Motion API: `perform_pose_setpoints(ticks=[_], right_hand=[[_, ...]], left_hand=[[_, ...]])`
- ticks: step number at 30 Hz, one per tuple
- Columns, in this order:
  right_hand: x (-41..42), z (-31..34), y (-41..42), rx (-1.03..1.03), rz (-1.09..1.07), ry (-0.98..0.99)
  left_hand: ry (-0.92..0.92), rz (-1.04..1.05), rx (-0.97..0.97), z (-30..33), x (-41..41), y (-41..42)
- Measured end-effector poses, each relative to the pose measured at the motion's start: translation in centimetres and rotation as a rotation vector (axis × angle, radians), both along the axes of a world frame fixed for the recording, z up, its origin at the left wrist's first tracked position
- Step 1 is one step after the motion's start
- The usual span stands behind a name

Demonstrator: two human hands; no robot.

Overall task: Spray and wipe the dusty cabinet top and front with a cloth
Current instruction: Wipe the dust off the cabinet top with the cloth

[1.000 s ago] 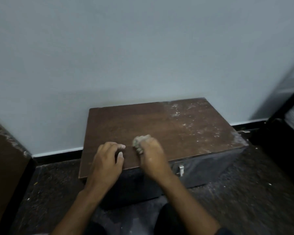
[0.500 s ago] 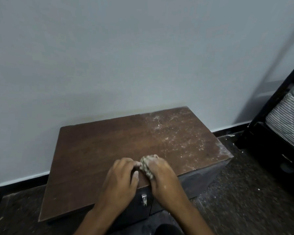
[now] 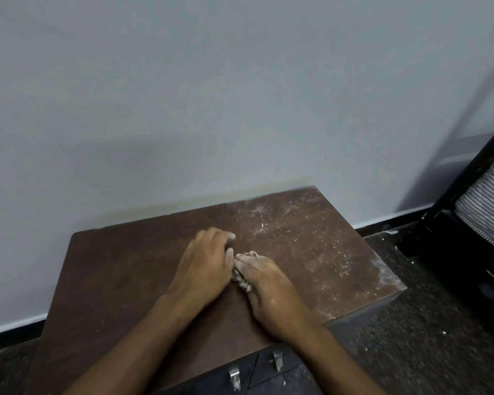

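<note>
The cabinet (image 3: pixel 120 280) stands against the wall (image 3: pixel 211 95), two metal handles (image 3: pixel 234 379) nearest. On top, the right hand (image 3: pixel 268 286) grips a wadded cloth (image 3: pixel 242 282); the left hand (image 3: pixel 206 266) rests beside, fingers loosely curled. Dust (image 3: pixel 311 240) lies beyond.

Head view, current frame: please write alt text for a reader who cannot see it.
Two bare hands work side by side on a brown cabinet top: the right hand grips a crumpled, dusty cloth, and the left hand rests beside it, touching it. White dust covers the top's right part; the left part looks cleaner. Two metal handles show on the front.
</note>
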State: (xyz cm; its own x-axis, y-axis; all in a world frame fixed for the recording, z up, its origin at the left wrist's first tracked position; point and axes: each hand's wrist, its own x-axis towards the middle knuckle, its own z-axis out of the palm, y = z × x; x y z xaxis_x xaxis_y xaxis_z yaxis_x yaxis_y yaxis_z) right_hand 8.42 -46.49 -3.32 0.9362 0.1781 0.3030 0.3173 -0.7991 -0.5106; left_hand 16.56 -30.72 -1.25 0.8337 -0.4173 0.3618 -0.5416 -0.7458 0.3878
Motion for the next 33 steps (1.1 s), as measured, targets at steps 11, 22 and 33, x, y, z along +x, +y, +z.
perform_pose_setpoints(ticks=[11, 22, 33], right_hand=[[11.4, -0.3, -3.5, -0.045, -0.073, 0.002], [17.9, -0.4, -2.3, -0.062, -0.236, -0.008], [17.7, 0.3, 0.6, 0.004, -0.125, -0.091]], left_hand=[[0.057, 0.057, 0.047, 0.2, 7.1, -0.9], [0.067, 0.113, 0.111, 0.6, 10.4, -0.3], [0.099, 0.130, 0.121, 1.1, 11.0, 2.7]])
